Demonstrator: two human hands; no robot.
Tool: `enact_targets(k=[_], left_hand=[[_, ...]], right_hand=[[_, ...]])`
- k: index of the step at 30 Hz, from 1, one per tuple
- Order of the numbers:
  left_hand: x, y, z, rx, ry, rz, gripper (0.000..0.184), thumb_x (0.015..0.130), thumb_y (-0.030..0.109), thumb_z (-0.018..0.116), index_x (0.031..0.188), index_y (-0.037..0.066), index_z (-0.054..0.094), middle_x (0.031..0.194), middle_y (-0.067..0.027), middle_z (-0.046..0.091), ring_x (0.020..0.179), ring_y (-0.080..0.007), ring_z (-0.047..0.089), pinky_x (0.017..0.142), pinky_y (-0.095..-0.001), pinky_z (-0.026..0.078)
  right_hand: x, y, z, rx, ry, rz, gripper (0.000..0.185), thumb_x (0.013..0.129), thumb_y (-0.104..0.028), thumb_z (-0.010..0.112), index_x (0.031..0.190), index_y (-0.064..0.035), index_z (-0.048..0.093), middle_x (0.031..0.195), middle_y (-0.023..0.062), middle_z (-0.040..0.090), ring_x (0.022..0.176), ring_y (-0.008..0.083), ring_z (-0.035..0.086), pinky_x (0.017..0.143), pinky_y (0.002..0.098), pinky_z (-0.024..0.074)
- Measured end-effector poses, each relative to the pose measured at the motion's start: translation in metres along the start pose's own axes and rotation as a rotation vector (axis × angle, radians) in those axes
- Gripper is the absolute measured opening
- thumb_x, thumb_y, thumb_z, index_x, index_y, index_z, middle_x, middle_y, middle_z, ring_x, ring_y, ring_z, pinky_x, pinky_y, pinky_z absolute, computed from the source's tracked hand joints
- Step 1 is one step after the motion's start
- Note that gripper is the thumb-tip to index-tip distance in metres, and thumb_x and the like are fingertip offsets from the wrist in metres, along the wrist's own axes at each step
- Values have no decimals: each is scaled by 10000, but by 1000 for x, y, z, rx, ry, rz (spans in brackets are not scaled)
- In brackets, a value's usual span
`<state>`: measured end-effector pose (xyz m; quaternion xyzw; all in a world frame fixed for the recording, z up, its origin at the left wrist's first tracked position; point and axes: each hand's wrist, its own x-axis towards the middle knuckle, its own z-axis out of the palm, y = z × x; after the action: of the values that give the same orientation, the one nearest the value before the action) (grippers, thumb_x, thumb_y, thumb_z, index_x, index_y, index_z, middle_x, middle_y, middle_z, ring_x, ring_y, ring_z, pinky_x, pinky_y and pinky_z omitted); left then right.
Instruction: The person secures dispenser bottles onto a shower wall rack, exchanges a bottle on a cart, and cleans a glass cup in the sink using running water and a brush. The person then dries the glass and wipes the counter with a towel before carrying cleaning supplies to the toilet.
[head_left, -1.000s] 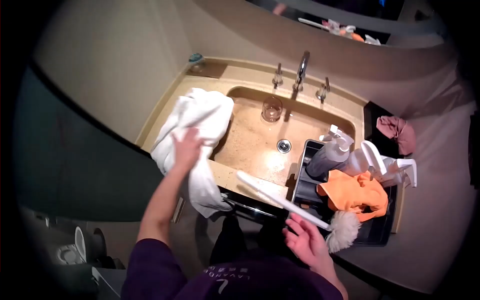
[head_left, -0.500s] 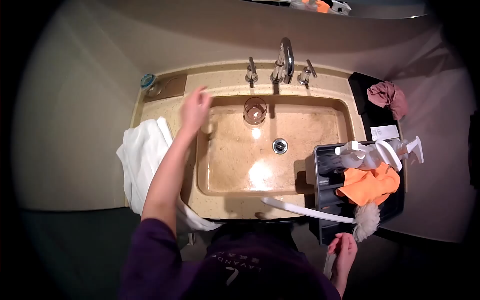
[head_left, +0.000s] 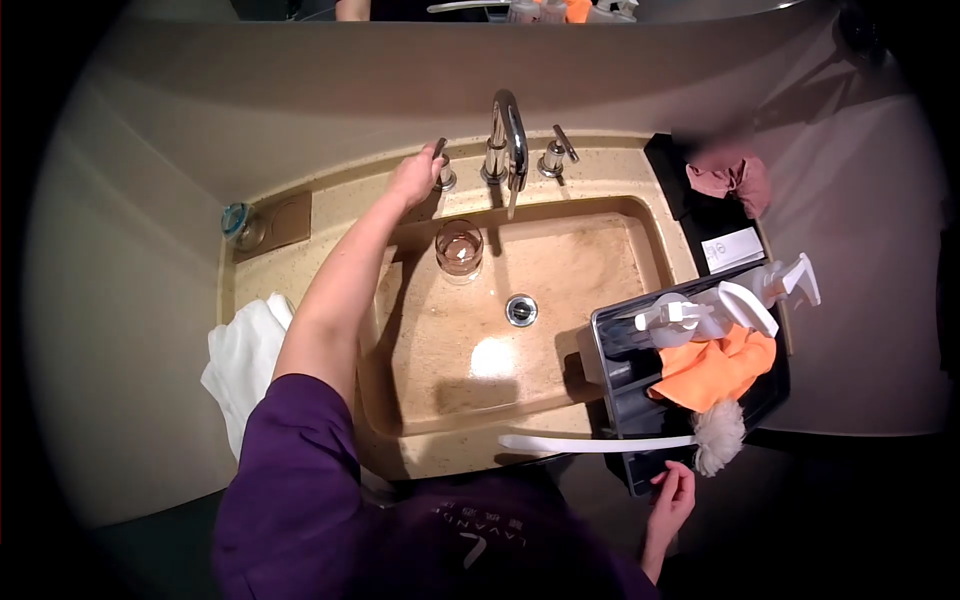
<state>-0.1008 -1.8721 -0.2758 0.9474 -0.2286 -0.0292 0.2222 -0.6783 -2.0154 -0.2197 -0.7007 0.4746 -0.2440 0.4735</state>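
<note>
My left hand [head_left: 418, 176] is closed on the left tap handle [head_left: 440, 160] behind the sink. Beside it rises the chrome spout [head_left: 508, 130], with a short pale streak under its mouth, perhaps water. A clear drinking glass [head_left: 459, 250] stands in the beige sink [head_left: 560, 375], near its back left. My right hand [head_left: 675, 494] hangs low at the front edge of a dark caddy [head_left: 625, 415], fingers loosely bent and apart, with nothing visible in them. Just above that hand is a fluffy white-headed brush [head_left: 718, 438], its long white handle reaching left over the counter edge.
Spray bottles [head_left: 675, 318] and an orange cloth [head_left: 715, 368] fill the caddy. A pink cloth [head_left: 730, 183] and a white card [head_left: 732, 250] lie on a black tray at right. At left are a white towel [head_left: 245, 350] and a blue-rimmed glass [head_left: 240, 226].
My left hand has moved from over the sink's left rim to the left tap handle and closed on it. My view has shifted. My right hand stays low by the caddy.
</note>
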Motion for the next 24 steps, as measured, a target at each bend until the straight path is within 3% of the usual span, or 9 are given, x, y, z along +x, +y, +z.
enact_targets(k=[4, 5, 8, 9, 12, 16, 20, 22, 24], left_hand=[[-29, -4, -2, -77, 164, 124, 402, 924, 313, 440, 1266, 102, 437, 1016, -225, 599, 962, -405, 551, 795, -472, 436], [-40, -6, 5, -124, 335, 156, 330, 915, 316, 461, 1183, 125, 480, 972, -178, 602, 890, -350, 573, 748, -438, 447], [-86, -10, 48, -401, 411, -215, 269, 906, 251, 480, 1039, 19, 502, 804, -119, 551, 768, -232, 557, 729, -357, 445], [-98, -17, 64, -403, 279, -236, 307, 888, 240, 511, 1066, -9, 492, 864, -127, 529, 769, -216, 556, 746, -360, 448], [-118, 6, 88, -383, 353, -108, 425, 849, 136, 535, 1247, 33, 428, 1067, -193, 440, 920, -304, 518, 834, -382, 428], [-130, 6, 113, -400, 223, -72, 475, 832, 47, 518, 1290, 85, 400, 1059, -217, 445, 942, -309, 507, 872, -383, 415], [-140, 38, 114, -470, 135, -150, 427, 839, 102, 562, 1249, 87, 442, 1100, -195, 465, 827, -276, 538, 771, -348, 447], [-135, 46, 116, -189, 381, 95, 291, 824, 113, 584, 1108, 57, 551, 1028, -201, 532, 787, -314, 564, 726, -373, 460], [-123, 52, 108, -215, 187, 180, 188, 814, 128, 581, 978, 40, 605, 937, -197, 575, 774, -337, 578, 706, -400, 467]], right_hand=[[2, -1, 7, -55, -29, -106, 129, 917, -49, 460, 961, 9, 567, 748, 31, 552, 673, 79, 500, 588, 198, 382], [2, -1, 8, -82, -36, -119, 127, 915, -43, 460, 958, 11, 567, 756, 36, 554, 678, 83, 504, 595, 203, 388], [9, 0, 10, -116, -25, -151, 121, 906, -29, 466, 953, 17, 567, 782, 51, 561, 693, 104, 515, 616, 221, 406], [8, 1, 10, -121, -16, -151, 119, 902, -25, 468, 951, 19, 567, 791, 55, 564, 698, 112, 519, 624, 228, 412], [7, 1, 9, -142, -26, -132, 114, 895, -16, 473, 947, 24, 566, 798, 62, 567, 700, 124, 527, 633, 237, 420], [10, 4, 8, -172, -24, -168, 111, 888, -9, 475, 942, 21, 568, 791, 67, 570, 683, 133, 535, 619, 246, 422], [9, 2, 11, -194, 13, -205, 114, 882, -4, 476, 937, 18, 574, 779, 74, 575, 659, 142, 540, 599, 253, 425], [9, 1, 11, -195, 23, -197, 114, 880, -3, 477, 934, 17, 576, 772, 77, 577, 652, 146, 543, 593, 255, 426], [9, 4, 11, -187, 29, -191, 111, 876, -1, 483, 933, 17, 577, 768, 77, 581, 648, 149, 547, 594, 255, 426]])
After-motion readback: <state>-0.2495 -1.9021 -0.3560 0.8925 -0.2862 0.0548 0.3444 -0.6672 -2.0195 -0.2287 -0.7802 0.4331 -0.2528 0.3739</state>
